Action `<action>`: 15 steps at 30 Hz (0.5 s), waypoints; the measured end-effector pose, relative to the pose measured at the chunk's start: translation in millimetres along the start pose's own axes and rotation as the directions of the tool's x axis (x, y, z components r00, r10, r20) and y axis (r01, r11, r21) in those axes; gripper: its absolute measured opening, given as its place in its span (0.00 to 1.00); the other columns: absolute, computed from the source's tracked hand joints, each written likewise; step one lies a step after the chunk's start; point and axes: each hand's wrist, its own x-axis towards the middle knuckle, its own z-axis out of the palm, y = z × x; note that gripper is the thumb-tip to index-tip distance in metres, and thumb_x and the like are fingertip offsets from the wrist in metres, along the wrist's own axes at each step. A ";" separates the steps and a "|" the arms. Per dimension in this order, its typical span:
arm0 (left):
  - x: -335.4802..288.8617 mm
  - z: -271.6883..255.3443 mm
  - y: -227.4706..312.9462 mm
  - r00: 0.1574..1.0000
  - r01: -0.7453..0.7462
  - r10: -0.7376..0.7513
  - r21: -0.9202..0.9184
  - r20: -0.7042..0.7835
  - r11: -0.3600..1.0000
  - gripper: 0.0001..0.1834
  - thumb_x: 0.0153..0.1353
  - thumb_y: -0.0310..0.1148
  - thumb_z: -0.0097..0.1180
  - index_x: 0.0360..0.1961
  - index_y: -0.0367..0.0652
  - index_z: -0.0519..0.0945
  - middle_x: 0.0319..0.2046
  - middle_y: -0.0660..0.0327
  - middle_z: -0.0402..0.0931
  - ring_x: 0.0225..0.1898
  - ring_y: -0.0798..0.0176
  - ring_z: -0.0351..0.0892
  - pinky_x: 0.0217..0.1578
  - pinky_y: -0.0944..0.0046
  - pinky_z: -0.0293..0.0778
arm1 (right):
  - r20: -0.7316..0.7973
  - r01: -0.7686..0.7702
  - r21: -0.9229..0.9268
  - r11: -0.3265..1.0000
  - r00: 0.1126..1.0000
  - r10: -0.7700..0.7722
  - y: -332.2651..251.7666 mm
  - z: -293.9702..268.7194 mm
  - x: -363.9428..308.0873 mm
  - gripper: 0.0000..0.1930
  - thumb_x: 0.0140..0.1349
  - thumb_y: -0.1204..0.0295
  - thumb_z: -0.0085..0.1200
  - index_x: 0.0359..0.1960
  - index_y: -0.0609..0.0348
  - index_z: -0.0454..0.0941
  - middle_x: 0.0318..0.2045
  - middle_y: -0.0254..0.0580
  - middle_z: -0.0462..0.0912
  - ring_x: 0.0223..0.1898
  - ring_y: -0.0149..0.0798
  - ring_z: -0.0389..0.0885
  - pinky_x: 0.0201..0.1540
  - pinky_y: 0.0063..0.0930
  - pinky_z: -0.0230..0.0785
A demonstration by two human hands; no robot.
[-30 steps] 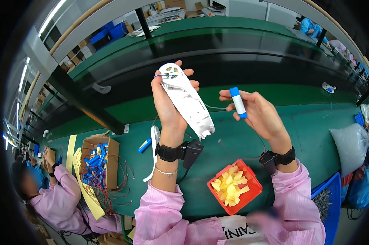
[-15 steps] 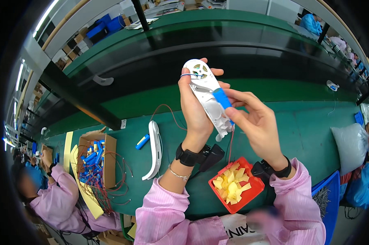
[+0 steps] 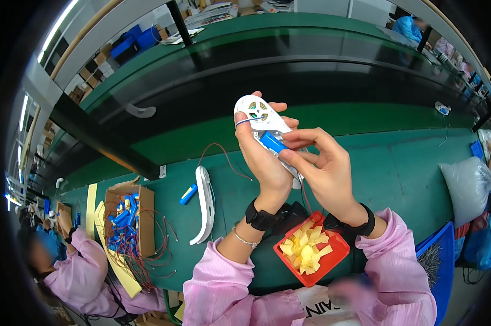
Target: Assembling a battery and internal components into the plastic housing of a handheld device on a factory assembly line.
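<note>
My left hand (image 3: 260,157) is wrapped round a white plastic housing (image 3: 275,124) with a round vented end, its thumb by a blue wire. A blue cylindrical battery (image 3: 272,142) lies at the open hollow of this housing, pinched by the fingers of my right hand (image 3: 326,171). Red wire hangs below the hands toward a red tray (image 3: 339,252) of yellow paper pieces (image 3: 306,250). On the bench to the left rests a curved white shell (image 3: 203,206), with a loose blue battery (image 3: 188,194) beside it.
A cardboard box (image 3: 146,220) of blue batteries and tangled red wires stands at left, beside yellow strips (image 3: 117,261). At right are a stuffed plastic bag (image 3: 463,187) and a blue bin (image 3: 445,271) of thin metal parts. A dark post (image 3: 107,136) rises at left. A co-worker (image 3: 79,271) sits at left.
The battery has moved from the housing's right edge into line with its hollow, turning its broad side up. Both hands and the housing have come slightly lower.
</note>
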 end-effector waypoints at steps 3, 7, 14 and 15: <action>-3.0 2.0 0.4 0.999 0.031 -0.034 -0.067 -0.036 0.997 0.28 0.72 0.52 0.25 0.57 0.42 0.66 0.38 0.55 0.77 0.31 0.62 0.78 0.30 0.63 0.76 | 0.024 0.137 -0.218 0.966 0.990 -0.136 0.4 -3.8 -1.1 0.09 0.56 0.83 0.61 0.40 0.65 0.83 0.34 0.44 0.82 0.34 0.37 0.82 0.40 0.27 0.77; -1.6 1.7 4.9 1.000 -0.006 0.005 -0.097 -0.010 0.995 0.28 0.72 0.52 0.26 0.56 0.41 0.67 0.36 0.53 0.77 0.30 0.61 0.78 0.30 0.63 0.75 | 0.105 0.302 -0.402 0.864 0.953 -0.284 -11.8 -7.8 0.1 0.11 0.55 0.82 0.60 0.40 0.61 0.85 0.28 0.45 0.84 0.31 0.40 0.82 0.35 0.29 0.74; 6.2 4.9 24.4 0.968 0.130 -0.076 -0.218 0.238 0.967 0.31 0.74 0.53 0.24 0.59 0.38 0.65 0.41 0.51 0.78 0.37 0.61 0.80 0.37 0.64 0.78 | 0.322 -0.207 0.041 0.977 0.929 0.183 -15.9 -35.0 19.2 0.22 0.64 0.65 0.61 0.54 0.65 0.70 0.38 0.39 0.79 0.38 0.31 0.79 0.44 0.25 0.72; 7.4 5.2 25.8 0.960 0.150 -0.087 -0.228 0.266 0.962 0.31 0.74 0.54 0.24 0.60 0.38 0.65 0.41 0.52 0.78 0.38 0.61 0.80 0.37 0.64 0.78 | 0.513 -0.400 0.088 0.912 0.803 0.303 -16.9 -39.4 21.7 0.23 0.65 0.63 0.59 0.55 0.65 0.69 0.37 0.38 0.79 0.37 0.30 0.79 0.42 0.25 0.72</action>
